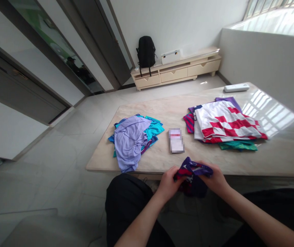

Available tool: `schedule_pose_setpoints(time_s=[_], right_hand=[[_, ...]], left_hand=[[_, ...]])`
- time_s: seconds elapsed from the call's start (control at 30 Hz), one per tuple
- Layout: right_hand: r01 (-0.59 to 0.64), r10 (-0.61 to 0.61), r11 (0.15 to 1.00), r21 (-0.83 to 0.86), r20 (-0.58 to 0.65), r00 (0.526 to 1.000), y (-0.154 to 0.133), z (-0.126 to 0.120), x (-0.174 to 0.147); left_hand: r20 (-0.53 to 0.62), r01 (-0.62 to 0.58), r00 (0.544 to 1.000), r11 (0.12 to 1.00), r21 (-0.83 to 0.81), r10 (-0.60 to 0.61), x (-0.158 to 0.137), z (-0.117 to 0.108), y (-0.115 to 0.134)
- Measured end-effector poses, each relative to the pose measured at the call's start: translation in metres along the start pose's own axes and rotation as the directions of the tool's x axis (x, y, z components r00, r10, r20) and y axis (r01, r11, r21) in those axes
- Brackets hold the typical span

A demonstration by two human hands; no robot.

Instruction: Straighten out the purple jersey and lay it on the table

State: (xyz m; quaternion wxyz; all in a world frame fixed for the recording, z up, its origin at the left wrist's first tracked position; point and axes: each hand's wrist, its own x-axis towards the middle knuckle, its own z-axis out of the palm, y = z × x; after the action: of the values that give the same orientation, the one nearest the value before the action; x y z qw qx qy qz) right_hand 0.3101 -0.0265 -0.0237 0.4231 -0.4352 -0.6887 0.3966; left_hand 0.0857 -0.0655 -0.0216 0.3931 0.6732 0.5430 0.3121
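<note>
Between my knees, by the table's front edge, I hold a bunched purple and red sports jersey (197, 181) with a small white swoosh. My left hand (169, 182) grips its left side, and my right hand (215, 176) is closed on its right side near a purple band. The lower part of the cloth hangs in shadow. To the left on the table lies a loose pile of clothes, with a lavender shirt (130, 140) on top of blue and turquoise ones. Over on the right is a stack of folded jerseys, topped by a red-and-white checkered jersey (229, 121).
A blurred-out phone-shaped object (176, 140) lies on the marble-look table (172, 113) between the piles. At the far right corner sits a white elongated object (236, 87). Beyond, a low cabinet (174, 74) carries a black backpack (146, 51) and a white case (170, 57).
</note>
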Motion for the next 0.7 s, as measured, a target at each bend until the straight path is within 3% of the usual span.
schedule_pose_setpoints(time_s=[0.17, 0.33, 0.5, 0.7], right_hand=[[0.143, -0.144, 0.989, -0.049, -0.036, 0.989, -0.011, -0.016, 0.000], [0.198, -0.213, 0.974, -0.112, -0.140, 0.967, -0.041, -0.032, -0.022], [0.132, -0.163, 0.984, -0.116, -0.328, 0.931, -0.061, -0.053, -0.068], [-0.020, -0.029, 0.996, -0.088, -0.520, 0.854, -0.055, -0.104, -0.105]], left_hand=[[0.032, 0.008, 0.999, 0.995, 0.097, -0.012, -0.011, 0.003, -0.008], [-0.051, 0.063, 0.997, 0.975, 0.215, -0.053, -0.032, 0.006, -0.006], [-0.134, 0.101, 0.989, 0.958, 0.269, -0.067, -0.053, 0.005, 0.011], [-0.119, 0.058, 0.993, 0.956, 0.288, -0.024, -0.073, 0.000, 0.028]])
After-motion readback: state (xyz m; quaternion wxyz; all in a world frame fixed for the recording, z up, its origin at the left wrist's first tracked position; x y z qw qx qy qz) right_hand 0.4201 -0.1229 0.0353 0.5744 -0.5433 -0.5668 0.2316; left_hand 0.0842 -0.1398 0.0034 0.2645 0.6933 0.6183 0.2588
